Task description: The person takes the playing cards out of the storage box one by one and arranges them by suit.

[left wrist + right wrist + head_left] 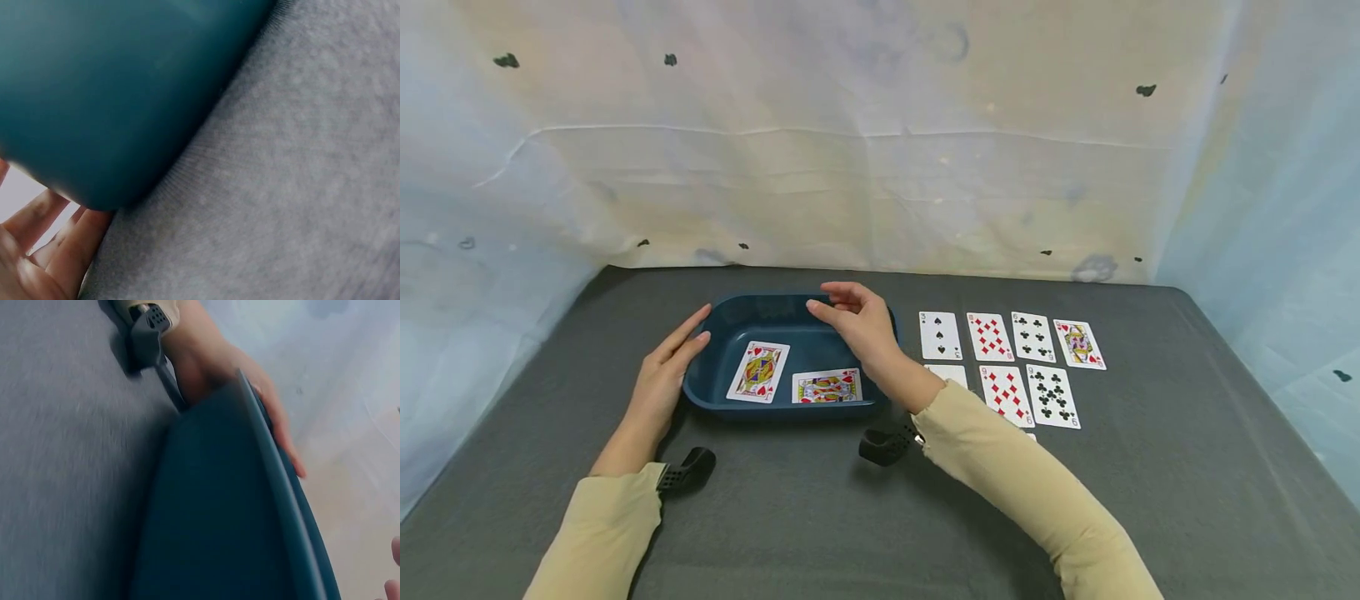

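Note:
A dark blue tray [737, 312] stands on the table and holds two red-suited face cards. One face card [758, 372] lies slanted at the left, and the other face card [827, 387] lies sideways near the front wall. My left hand [658, 379] touches the tray's left end with fingers fairly straight; its fingers [78, 247] also show against the tray's outer side in the left wrist view. Over the tray's right end hovers my right hand [865, 329], thumb and fingers apart, loosely bent, with nothing seen between them. Only its fingertips [392, 589] enter the right wrist view.
Right of the tray, several playing cards lie face up in rows, including a three of spades [941, 336], a diamond card [1006, 395], a club card [1053, 396] and a face card [1079, 343]. My right forearm [1015, 475] covers part of the rows. Fabric walls [880, 167] enclose the grey table.

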The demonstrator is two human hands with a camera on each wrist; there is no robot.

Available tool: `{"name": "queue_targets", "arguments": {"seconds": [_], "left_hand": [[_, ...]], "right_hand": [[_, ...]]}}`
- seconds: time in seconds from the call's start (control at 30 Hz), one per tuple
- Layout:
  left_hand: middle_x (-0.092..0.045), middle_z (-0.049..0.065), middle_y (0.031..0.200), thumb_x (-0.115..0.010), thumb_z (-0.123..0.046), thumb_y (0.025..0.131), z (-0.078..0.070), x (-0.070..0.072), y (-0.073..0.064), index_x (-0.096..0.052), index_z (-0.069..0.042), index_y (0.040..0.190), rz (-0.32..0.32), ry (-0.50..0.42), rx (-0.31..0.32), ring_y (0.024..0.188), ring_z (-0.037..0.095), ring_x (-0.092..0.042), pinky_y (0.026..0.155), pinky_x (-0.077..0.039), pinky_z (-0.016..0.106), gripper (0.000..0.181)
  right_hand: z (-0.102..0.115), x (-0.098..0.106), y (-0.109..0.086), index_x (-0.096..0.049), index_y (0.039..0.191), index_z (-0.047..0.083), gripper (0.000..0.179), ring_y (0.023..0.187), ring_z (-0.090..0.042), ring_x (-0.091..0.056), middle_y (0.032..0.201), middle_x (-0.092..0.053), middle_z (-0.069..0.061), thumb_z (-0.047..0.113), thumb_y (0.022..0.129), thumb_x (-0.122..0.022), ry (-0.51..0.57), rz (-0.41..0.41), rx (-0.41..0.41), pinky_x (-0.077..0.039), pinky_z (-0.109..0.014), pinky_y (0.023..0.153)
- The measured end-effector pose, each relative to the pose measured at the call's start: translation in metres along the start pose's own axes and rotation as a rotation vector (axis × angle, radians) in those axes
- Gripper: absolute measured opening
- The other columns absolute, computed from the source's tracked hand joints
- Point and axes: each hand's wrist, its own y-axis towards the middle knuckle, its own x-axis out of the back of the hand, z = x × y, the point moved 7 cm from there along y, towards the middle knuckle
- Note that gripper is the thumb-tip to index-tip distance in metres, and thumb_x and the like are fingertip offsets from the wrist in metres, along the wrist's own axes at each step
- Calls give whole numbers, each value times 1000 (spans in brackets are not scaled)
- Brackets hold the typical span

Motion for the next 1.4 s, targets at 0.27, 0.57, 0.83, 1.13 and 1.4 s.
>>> {"name": "queue_targets", "arguments": {"seconds": [0.27,0.57,0.83,1.13,1.4], "left_hand": [[-18,1,160,-46,-51,98,0,-2,-1,-31,-39,149,6,-5,-14,147,31,-12,113,-10,65,54],[-18,2,160,-45,-52,97,-1,-2,0,-32,-40,148,11,-8,-4,147,33,-13,112,-12,67,54],[-20,1,160,-47,-52,97,-2,-1,-1,-33,-40,148,15,-23,-6,147,31,-15,113,-13,65,54],[-19,0,160,-45,-52,97,-2,-2,-1,-33,-39,148,6,-7,3,147,30,-15,113,-13,64,53],[-17,0,160,-44,-50,99,0,-1,0,-32,-40,148,8,-9,4,147,31,-13,112,-12,66,52]], "right_hand": [[-8,-33,2,-65,119,8,37,100,-16,-52,118,-59,-9,22,86,-73,15,13,-74,-48,-27,86],[-20,-51,6,-65,121,13,43,105,-18,-53,120,-60,-6,29,82,-77,-163,69,-130,-47,-36,91],[-27,-61,5,-64,122,19,48,108,-20,-53,121,-60,-5,34,79,-79,-354,159,-176,-48,-37,89],[-34,-71,-2,-55,135,22,67,109,-21,-46,129,-50,-9,35,75,-82,-591,336,-169,-46,-33,85],[-34,-79,-6,-49,141,25,83,117,-20,-37,136,-36,-6,35,68,-88,-892,407,-55,-37,-30,94]]}}
